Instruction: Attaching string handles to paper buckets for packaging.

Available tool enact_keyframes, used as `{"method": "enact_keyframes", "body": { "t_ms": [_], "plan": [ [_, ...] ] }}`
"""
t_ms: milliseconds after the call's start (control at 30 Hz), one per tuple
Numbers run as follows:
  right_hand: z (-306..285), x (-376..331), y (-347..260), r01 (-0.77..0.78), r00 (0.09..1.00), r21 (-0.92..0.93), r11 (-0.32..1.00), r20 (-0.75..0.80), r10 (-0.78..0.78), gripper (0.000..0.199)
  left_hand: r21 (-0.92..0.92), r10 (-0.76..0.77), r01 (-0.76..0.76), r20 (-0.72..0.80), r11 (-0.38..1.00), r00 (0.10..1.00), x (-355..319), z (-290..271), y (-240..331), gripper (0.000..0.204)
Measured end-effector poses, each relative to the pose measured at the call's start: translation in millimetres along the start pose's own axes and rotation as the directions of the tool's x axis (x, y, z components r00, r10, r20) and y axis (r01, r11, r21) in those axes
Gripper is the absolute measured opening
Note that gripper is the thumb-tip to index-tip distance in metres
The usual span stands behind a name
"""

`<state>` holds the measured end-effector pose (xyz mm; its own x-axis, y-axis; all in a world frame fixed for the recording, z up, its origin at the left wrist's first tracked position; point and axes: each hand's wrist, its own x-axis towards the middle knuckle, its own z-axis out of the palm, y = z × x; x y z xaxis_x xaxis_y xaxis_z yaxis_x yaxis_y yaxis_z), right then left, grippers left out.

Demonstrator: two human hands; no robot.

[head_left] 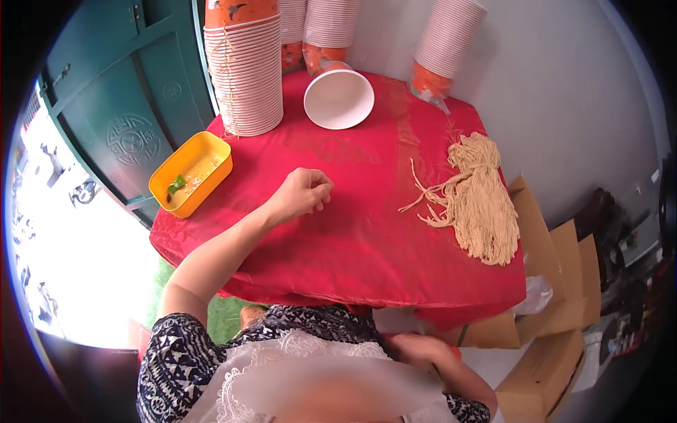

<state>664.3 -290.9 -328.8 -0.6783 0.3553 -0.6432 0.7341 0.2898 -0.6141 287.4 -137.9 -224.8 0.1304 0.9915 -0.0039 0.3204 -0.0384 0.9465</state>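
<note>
Over the middle of the red-covered table (345, 211), my left hand (303, 192) has its fingers curled in, and nothing shows in them. Down by my lap, below the table's front edge, is my right hand (416, 349); its fingers are hidden. A white paper bucket (338, 102) lies tipped with its mouth toward me, beyond my left hand. Left of it rises a tall stack of paper buckets (250, 84) with cord tied around it. A thick bundle of beige string (483, 201) lies at the table's right side, bound near its top, with loose ends trailing left.
A yellow plastic box (190, 176) with green scraps inside stands at the table's left edge. More bucket stacks (451, 42) lean by the grey wall. Opened cardboard boxes (557, 282) sit beyond the right edge. A green door (134, 106) stands at the left.
</note>
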Motion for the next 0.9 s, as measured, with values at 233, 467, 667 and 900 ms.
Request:
{"method": "enact_keyframes", "body": {
  "t_ms": [233, 467, 667, 900],
  "plan": [
    [-147.7, -35.7, -133.5, 0.308, 0.844, 0.132, 0.942, -0.495, -0.207, 0.015, 0.010, -0.034, 0.035, -0.057, 0.999, 0.998, 28.6, 0.1, -19.2, 0.021],
    [-285.6, 97.9, -109.9, 0.185, 0.552, -0.060, 0.981, -0.820, -0.154, 0.032, 0.104, 0.198, -0.186, -0.127, 0.977, 0.972, 32.0, 9.1, -39.8, 0.016],
    [-387.0, 209.3, -97.8, 0.053, 0.083, -0.237, 0.970, -0.967, -0.241, 0.049, 0.147, 0.236, -0.219, -0.118, 0.965, 0.964, 30.4, 8.2, -43.8, 0.017],
    [-417.5, 256.6, -121.3, 0.055, -0.076, -0.226, 0.973, -0.972, -0.221, 0.037, 0.226, 0.282, -0.250, -0.124, 0.942, 0.951, 28.3, 7.7, -38.6, 0.017]
  ]
}}
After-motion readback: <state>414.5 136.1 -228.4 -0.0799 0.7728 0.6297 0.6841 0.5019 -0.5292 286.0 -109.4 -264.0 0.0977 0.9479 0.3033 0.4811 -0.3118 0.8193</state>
